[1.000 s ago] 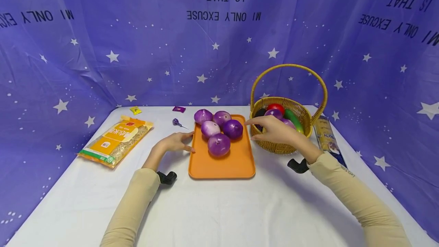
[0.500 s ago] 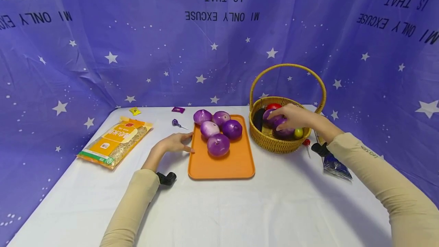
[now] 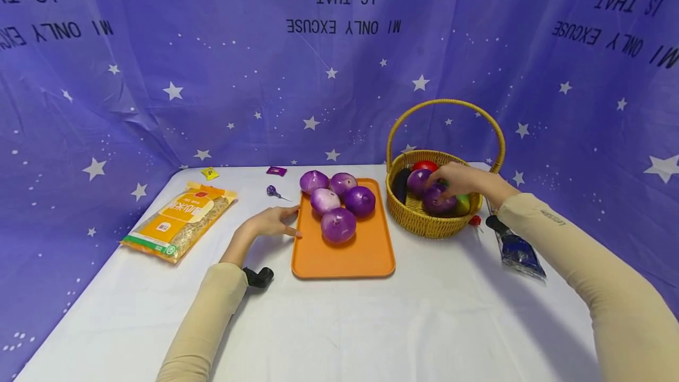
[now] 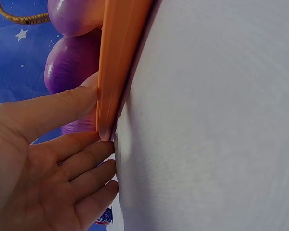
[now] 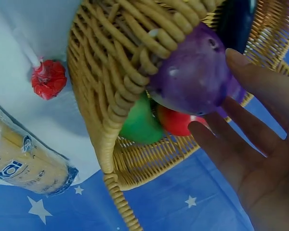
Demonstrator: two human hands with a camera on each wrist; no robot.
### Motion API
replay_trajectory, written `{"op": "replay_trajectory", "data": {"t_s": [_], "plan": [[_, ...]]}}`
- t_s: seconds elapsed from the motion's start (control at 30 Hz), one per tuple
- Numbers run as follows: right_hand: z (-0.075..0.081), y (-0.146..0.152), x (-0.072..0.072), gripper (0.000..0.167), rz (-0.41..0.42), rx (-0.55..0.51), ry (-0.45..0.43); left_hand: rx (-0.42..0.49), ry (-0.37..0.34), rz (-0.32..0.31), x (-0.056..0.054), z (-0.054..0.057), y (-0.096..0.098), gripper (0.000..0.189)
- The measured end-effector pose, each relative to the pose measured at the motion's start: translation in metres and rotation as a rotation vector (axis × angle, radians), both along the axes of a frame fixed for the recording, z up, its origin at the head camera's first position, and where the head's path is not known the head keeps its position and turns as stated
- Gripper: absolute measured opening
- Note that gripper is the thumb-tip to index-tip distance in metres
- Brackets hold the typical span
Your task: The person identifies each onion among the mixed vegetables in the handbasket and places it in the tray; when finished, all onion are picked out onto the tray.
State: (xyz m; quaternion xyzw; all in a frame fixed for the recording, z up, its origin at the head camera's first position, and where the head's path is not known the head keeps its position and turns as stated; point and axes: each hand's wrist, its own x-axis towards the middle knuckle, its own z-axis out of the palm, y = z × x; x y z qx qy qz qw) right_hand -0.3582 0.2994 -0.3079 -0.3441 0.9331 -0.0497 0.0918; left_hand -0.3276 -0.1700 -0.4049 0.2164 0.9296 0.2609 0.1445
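My left hand (image 3: 270, 221) rests beside the orange tray (image 3: 345, 261), its relaxed fingers against the left edge and the thumb tip over the rim. Several purple onions (image 3: 338, 224) lie on the tray's far half. Inside the wicker basket (image 3: 424, 226), my right hand (image 3: 461, 180) holds a purple onion (image 3: 438, 200) between thumb and fingers; the right wrist view shows the thumb on one side of this onion (image 5: 192, 72). Another onion (image 3: 419, 181), a dark eggplant (image 3: 401, 186), a red tomato (image 3: 424, 165) and a green vegetable (image 5: 140, 122) are in the basket, partly hidden.
An orange bag of grain (image 3: 180, 220) lies at the left. Wrapped candies (image 3: 209, 173) and a purple lollipop (image 3: 272, 190) are near the back. Right of the basket are a red lollipop (image 3: 475, 221) and a clear-and-blue package (image 3: 520, 255). The basket's tall handle (image 3: 445, 101) arches above it.
My right hand has moved from beside the tray's right edge into the basket and onto an onion. My left hand and the onions on the tray have stayed in place.
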Motion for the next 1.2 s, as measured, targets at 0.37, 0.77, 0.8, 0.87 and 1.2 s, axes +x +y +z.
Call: {"op": "replay_trajectory", "data": {"t_s": [0.37,0.77,0.8,0.87,1.2], "plan": [[-0.007,0.001,-0.007,0.036,-0.007,0.034,0.030,0.002,-0.002,0.005,-0.002,-0.001,0.000,0.088],[-0.010,0.001,-0.005,0.038,0.017,-0.001,0.059,0.004,-0.014,0.007,-0.002,-0.002,-0.001,0.087],[-0.010,0.001,-0.004,0.039,0.022,-0.004,0.061,0.004,-0.011,0.005,-0.002,-0.001,-0.001,0.087],[-0.008,0.000,-0.003,0.039,0.017,-0.011,0.063,0.006,-0.010,0.008,-0.002,-0.001,-0.001,0.087],[0.005,-0.002,0.006,0.044,0.026,-0.076,0.114,0.004,-0.010,0.010,-0.001,-0.002,-0.001,0.087]]}}
